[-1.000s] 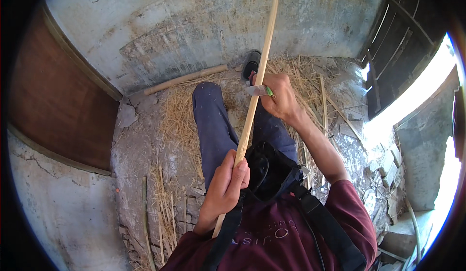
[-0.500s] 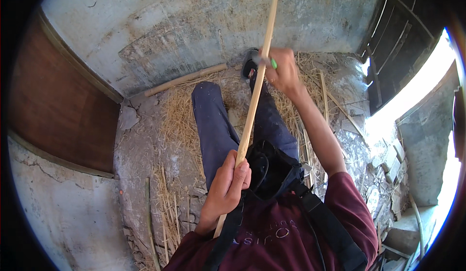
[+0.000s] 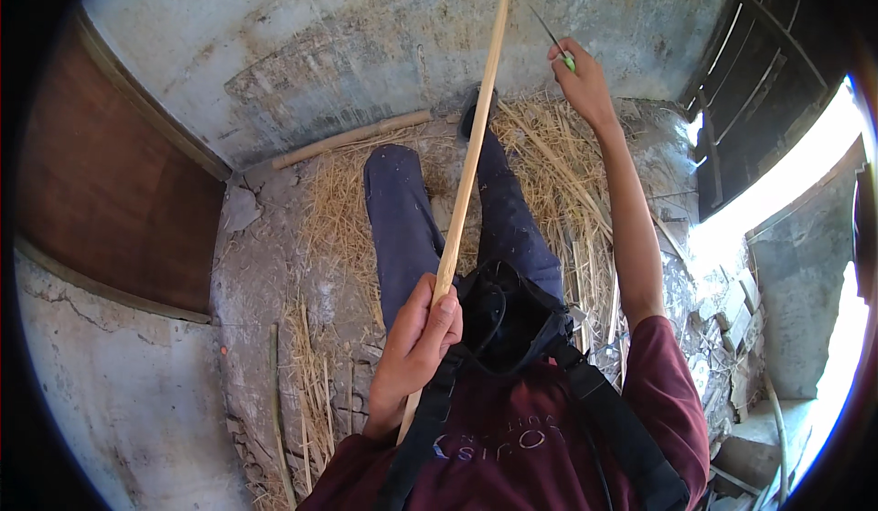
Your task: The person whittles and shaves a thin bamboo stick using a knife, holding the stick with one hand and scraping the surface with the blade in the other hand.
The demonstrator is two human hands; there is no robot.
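Observation:
A long pale strip of wood or bamboo [image 3: 473, 154] slants up and away from my body, its lower end running under my left forearm. My left hand [image 3: 420, 339] is wrapped round its lower part, thumb lying on top. Off to the right of its far end, my right hand [image 3: 583, 79] grips a knife [image 3: 569, 59] by its green handle. The thin dark blade points up and to the left, apart from the strip. Part of the handle is hidden in my fingers.
Shavings and straw-like strips [image 3: 549, 136] litter the floor round my legs. A thick pole [image 3: 352, 139] lies along the wall's foot. A thin stick [image 3: 277, 401] lies at left, with a brown door panel [image 3: 119, 182] beyond. Broken rubble [image 3: 736, 314] is piled at right. A black bag [image 3: 512, 314] sits at my lap.
My right hand with the knife has moved up and right, off the strip it was at. The strip's far end has shifted slightly left; my left hand keeps its grip.

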